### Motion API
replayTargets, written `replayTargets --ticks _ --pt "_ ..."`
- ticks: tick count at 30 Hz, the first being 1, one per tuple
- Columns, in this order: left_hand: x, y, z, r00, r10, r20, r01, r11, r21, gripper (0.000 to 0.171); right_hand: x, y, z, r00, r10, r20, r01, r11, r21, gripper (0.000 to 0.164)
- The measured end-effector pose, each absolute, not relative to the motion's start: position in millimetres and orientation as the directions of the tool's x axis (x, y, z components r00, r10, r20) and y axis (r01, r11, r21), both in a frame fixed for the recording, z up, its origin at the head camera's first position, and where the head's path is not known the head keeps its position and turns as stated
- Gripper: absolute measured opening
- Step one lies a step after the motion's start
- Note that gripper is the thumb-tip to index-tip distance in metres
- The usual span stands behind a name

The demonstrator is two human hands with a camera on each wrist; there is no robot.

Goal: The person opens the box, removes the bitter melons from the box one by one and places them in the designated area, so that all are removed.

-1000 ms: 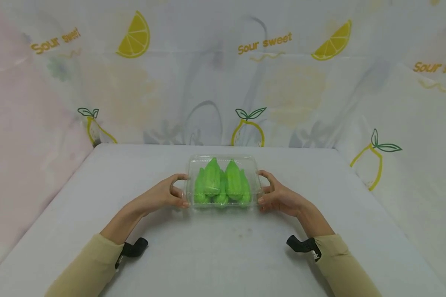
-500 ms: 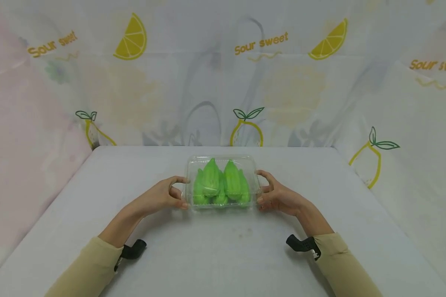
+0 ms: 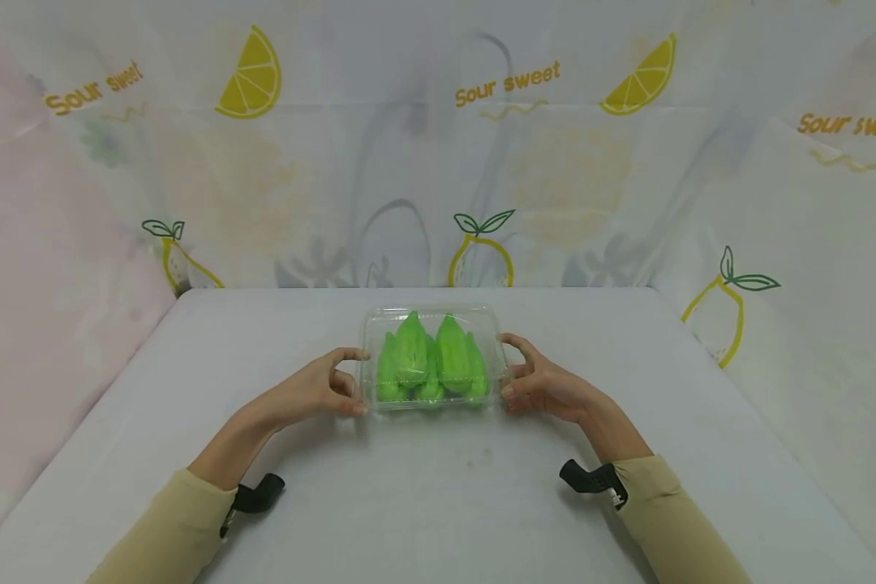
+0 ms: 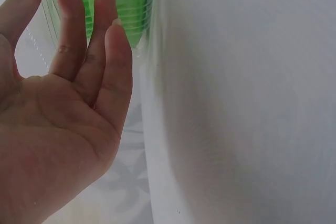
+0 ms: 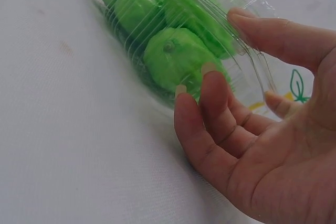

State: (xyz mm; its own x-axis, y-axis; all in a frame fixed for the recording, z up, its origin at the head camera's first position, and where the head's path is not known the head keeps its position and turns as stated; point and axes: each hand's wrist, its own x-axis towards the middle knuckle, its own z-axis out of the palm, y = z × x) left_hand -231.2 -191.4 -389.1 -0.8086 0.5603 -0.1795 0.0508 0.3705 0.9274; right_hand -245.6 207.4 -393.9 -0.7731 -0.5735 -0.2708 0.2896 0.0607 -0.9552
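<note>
Lemon-print backdrop [image 3: 401,162] behind, white surface [image 3: 438,503] under the clear container [image 3: 490,328], which looks to be resting flat. Feed gives me both ends of it covered: left grip [image 3: 316,390] grasping the container's left end, right grip [image 3: 547,388] grasping its right end, fingers curled in at the sides. I'd judge the two-ended hold is meant to steady thin plastic without squashing it, load centred between. Inside the container I count at least five green okra-like pieces [image 3: 453,353], two lying over the others; it looks closed, but see-through walls make me unsure.
</note>
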Motion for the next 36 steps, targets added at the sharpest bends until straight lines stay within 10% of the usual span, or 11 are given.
replayTargets --ticks 36 --pt "-219 -185 -374 -0.889 0.406 -0.21 0.007 0.472 0.882 0.075 -245 205 -395 -0.781 -0.56 -0.278 0.277 0.089 -0.957 0.097"
